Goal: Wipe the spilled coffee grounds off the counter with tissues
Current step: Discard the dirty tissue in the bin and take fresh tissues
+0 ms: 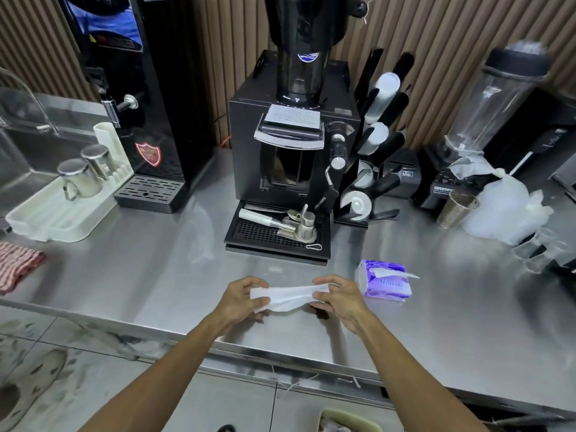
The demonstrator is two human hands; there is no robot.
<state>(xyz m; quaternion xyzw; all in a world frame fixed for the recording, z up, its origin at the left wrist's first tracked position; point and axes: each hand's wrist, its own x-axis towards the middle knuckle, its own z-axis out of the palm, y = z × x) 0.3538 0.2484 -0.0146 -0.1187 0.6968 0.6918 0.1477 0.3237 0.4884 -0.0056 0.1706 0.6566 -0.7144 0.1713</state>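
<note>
Both hands hold one white tissue [286, 297] stretched between them just above the steel counter [149, 275]. My left hand [241, 299] pinches its left end, and my right hand [338, 299] pinches its right end. A small dark patch of coffee grounds [321, 313] lies on the counter under my right hand, partly hidden by the fingers. A purple tissue pack [386, 283], with a sheet sticking out of its top, lies just right of my right hand.
Behind the hands stands a black coffee grinder [293, 151] with a drip tray [277, 236] holding metal tools. A black water boiler [149, 120] and a white rack with steel cups [81, 179] stand to the left, a striped cloth [17, 266] far left, a blender [486, 120] and metal cup [456, 210] to the right.
</note>
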